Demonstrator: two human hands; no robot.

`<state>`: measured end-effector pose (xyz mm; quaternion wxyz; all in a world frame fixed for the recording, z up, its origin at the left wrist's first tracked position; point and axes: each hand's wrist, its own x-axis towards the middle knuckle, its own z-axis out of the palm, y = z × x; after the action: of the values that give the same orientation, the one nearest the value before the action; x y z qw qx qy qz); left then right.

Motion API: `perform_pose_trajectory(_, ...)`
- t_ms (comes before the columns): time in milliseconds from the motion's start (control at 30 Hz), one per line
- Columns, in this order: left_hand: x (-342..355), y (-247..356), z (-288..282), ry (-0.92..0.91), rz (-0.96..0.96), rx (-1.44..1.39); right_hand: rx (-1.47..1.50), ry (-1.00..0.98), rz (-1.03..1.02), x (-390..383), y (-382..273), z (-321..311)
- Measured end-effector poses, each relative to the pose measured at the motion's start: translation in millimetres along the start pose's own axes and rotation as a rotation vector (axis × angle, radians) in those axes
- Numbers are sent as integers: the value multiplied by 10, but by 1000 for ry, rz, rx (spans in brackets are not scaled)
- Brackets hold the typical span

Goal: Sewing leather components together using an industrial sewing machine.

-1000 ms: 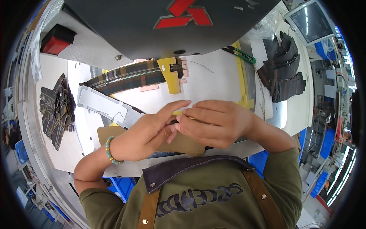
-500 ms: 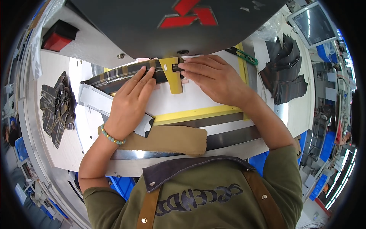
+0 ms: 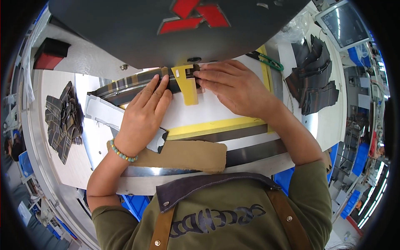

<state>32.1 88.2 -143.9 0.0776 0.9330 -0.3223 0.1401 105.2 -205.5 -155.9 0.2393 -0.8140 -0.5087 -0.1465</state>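
1. Our left hand [image 3: 141, 121] lies flat, grip released, fingers pressing the plaid strip [image 3: 125, 86] onto the worktop [image 3: 62, 166].
2. Our right hand [image 3: 233, 89] pinches that strip's end beside the yellow guide [image 3: 188, 85], under the machine head [image 3: 166, 29].
3. Cut plaid pieces [image 3: 62, 118] lie well apart, left.

plaid strip [image 3: 125, 85] running under left hand [image 3: 141, 114], needle area hidden by machine head [image 3: 166, 29]

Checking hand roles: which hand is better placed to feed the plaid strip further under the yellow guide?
Probably left. The left hand lies flat on the plaid strip; the right hand pinches at the yellow guide.
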Motion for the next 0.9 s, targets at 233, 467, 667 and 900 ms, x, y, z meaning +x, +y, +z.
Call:
perform_pose_trajectory(233, 3, -12, -36, 3, 0, 10, 12, -13, 1, 28, -22, -16)
perform_pose_trajectory(467, -13, 6, -251, 158, -26, -241, -78, 210, -83, 28, -49, -218)
perform_pose_trajectory(667, 67, 318, -439, -144, -589, -1254, 17, 123, -326, 61, -524, -386)
perform_pose_trajectory(900, 40, 411, -212, -347, -730, -1749, 20, 53, -260, 34, -667, -320)
